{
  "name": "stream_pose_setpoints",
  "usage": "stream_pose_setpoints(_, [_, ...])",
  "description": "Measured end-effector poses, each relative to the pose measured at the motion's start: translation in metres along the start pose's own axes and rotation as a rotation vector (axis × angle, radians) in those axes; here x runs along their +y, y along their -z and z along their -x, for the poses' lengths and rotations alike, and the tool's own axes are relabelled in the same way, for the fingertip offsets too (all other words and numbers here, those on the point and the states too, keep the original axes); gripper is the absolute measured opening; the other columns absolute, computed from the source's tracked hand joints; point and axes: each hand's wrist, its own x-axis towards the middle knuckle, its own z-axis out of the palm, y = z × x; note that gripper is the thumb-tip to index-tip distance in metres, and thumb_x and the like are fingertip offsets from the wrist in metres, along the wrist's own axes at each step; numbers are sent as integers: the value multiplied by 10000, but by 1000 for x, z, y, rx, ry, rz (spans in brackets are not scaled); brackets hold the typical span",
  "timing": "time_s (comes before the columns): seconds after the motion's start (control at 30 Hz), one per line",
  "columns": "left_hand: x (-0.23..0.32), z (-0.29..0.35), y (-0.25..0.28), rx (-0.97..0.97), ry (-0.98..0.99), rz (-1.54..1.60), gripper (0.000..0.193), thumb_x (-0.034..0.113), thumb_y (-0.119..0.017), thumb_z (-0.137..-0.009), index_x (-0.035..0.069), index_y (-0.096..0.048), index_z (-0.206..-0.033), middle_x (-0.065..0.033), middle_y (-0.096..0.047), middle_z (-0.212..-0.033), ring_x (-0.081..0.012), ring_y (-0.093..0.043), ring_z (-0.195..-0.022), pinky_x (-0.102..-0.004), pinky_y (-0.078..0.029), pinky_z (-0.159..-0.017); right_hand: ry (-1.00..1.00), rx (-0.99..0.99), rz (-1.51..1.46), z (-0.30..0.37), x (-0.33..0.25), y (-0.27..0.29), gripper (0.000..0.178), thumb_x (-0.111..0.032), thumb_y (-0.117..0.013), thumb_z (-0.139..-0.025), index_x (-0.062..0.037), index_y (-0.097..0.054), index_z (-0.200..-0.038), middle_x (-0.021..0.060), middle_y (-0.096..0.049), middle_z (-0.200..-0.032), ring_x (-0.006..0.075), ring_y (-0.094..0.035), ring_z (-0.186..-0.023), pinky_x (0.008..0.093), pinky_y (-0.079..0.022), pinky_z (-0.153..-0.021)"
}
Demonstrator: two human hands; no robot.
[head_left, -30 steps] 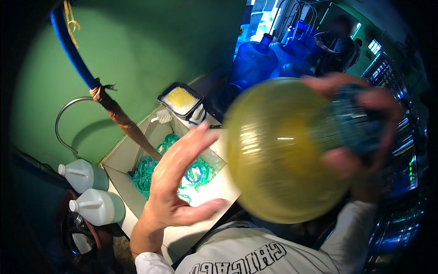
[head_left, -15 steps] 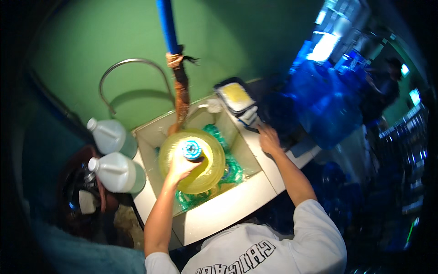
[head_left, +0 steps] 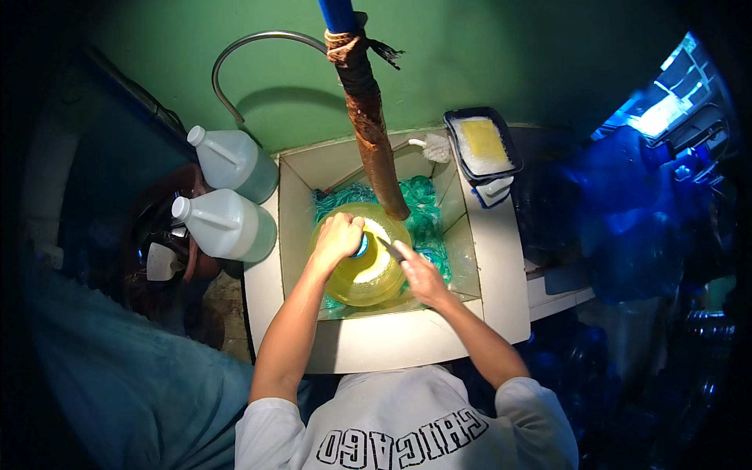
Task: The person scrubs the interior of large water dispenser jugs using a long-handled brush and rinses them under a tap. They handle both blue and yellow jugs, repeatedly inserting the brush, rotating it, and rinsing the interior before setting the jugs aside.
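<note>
Right in the centre of the frame, the yellow water bottle [head_left: 371, 272] sits neck-up in the pale tiled sink [head_left: 384, 345], and the left hand [head_left: 340, 237] is right on top of it. The fingers curl closed around the neck, just by the blue cap [head_left: 361, 247] — a firm-looking hold. From the lower right comes the right hand [head_left: 423, 280], fist tucked around a slim dark tool [head_left: 390, 251] that points up and left, its tip close to the cap; whether the two touch, I can't tell.

Under and around the bottle, a tangle of green netting [head_left: 427, 211] covers the sink's bottom. A hose [head_left: 338, 16], blue at the top edge of the frame, hangs down into a brown wrapped end [head_left: 370, 117] just behind the bottle. Upper right of centre, there's a black tray [head_left: 513, 149] with a yellow sponge [head_left: 481, 139] in suds, and a white brush [head_left: 436, 148] beside it. Over on the left — two translucent handled jugs, the upper jug [head_left: 239, 168] and the lower jug [head_left: 227, 227], side by side with pale green liquid inside.
</note>
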Motion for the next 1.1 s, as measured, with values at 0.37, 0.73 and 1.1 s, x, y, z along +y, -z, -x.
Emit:
stream_pose_setpoints(0.37, [-20, 5, 5, 83, 139, 53, 469, 323, -450, -878, -83, -685, -901, -363, -640, -956, -476, -640, -1012, -489, -472, -926, 201, 8, 21, -25, 0, -33, 521, -34, -584, -925, -145, -505, -1428, 148, -683, -1049, 346, -695, -800, 385, -571, -655])
stream_pose_setpoints(0.73, [-5, 1, 0, 20, 120, 14, 371, 292, -515, -839, -57, -633, -793, -275, -642, -794, -396, -660, -779, -479, -497, -763, -168, -43, 923, 13, 5, 97, 415, -168, -556, -927, -176, -557, -1341, 89, -619, -882, 294, -653, -774, 409, -545, -666])
stream_pose_setpoints(1.1, [-29, -2, -16, 181, -268, 364, 335, 231, -447, -897, -38, -473, -699, -180, -460, -603, -277, -480, -557, -434, -401, -580, 170, 99, 385, -18, -7, 53, 765, -364, -785, -720, -55, -508, -1362, 166, -553, -1286, 336, -501, -1237, 484, -405, -1030])
